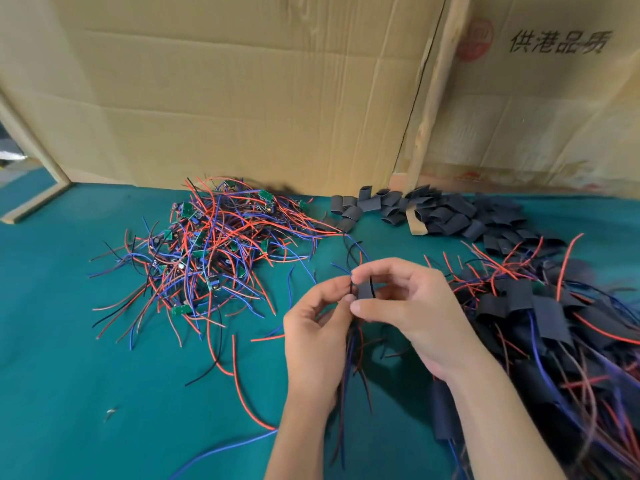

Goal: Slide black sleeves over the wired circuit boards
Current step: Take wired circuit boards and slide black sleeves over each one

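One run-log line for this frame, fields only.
stage: sleeving in progress | left hand: pinching wires | right hand: holding black sleeve | bare boards pile: left | sleeved pile: right

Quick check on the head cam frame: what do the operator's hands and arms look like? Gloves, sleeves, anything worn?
Both are bare. The left hand and right hand wear no gloves, and no rings, watch or wrist strap show. Both forearms are uncovered down to the bottom edge of the frame, with no sleeve in view. No cables, tags or markings are attached to either arm.
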`<state>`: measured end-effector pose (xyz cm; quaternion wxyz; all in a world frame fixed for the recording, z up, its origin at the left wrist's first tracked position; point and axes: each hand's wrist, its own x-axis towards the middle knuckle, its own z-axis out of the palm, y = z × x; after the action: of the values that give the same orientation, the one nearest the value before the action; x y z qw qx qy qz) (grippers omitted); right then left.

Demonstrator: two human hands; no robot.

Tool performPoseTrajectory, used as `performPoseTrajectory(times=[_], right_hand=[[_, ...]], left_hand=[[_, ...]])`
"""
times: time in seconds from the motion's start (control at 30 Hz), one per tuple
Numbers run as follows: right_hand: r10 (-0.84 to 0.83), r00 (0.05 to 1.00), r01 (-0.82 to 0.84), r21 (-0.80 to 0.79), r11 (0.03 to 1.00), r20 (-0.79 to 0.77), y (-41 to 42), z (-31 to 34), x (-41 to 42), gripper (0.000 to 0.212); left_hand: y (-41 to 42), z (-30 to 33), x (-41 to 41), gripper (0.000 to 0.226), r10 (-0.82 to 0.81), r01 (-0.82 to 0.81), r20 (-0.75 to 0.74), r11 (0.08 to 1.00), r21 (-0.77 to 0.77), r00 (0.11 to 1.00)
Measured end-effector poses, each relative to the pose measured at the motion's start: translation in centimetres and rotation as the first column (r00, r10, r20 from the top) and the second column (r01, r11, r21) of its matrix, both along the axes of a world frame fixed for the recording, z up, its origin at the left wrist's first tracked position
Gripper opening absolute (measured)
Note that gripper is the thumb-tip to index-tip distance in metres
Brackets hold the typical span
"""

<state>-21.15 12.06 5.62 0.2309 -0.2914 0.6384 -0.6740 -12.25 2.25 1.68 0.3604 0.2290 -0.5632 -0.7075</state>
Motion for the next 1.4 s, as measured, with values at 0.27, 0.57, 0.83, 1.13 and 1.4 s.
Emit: performPoseTrajectory(times=[0.27, 0.57, 0.83, 1.13, 1.4], right_hand=[[-0.016, 0.999, 0.019, -0.089, 0.996, 0.031, -0.2, -0.1, -0.1, 0.028], [-0.486, 0.789, 0.587, -0.227, 0.777, 0.376, 0.9, 0.4, -2.1, 0.006], [-0.503, 0.738, 0.641, -0.232, 0.732, 0.450, 0.8, 0.5, -2.3, 0.006], [-0.384, 0.777, 0.538, -0.209, 0.817, 0.499, 0.6, 0.2, -2.1, 0.006], [-0.125, 0.816, 0.310, -0.245, 0.919, 0.564, -0.1, 0.2, -1.4, 0.046]], left_hand=[[-0.3, 0.0, 0.0, 0.024, 0.016, 0.014, -0.112, 0.964, 0.266, 0.994], [-0.2, 0.7, 0.3, 0.018, 0.026, 0.046, -0.189, 0.930, 0.366, 0.982], [-0.2, 0.7, 0.6, 0.018, -0.048, 0.111, -0.189, 0.936, 0.335, 0.981], [-0.2, 0.8, 0.7, 0.019, -0.077, 0.124, -0.167, 0.948, 0.292, 0.983], [0.2, 0.8, 0.7, 0.019, -0.178, 0.187, -0.071, 0.970, 0.155, 0.981]])
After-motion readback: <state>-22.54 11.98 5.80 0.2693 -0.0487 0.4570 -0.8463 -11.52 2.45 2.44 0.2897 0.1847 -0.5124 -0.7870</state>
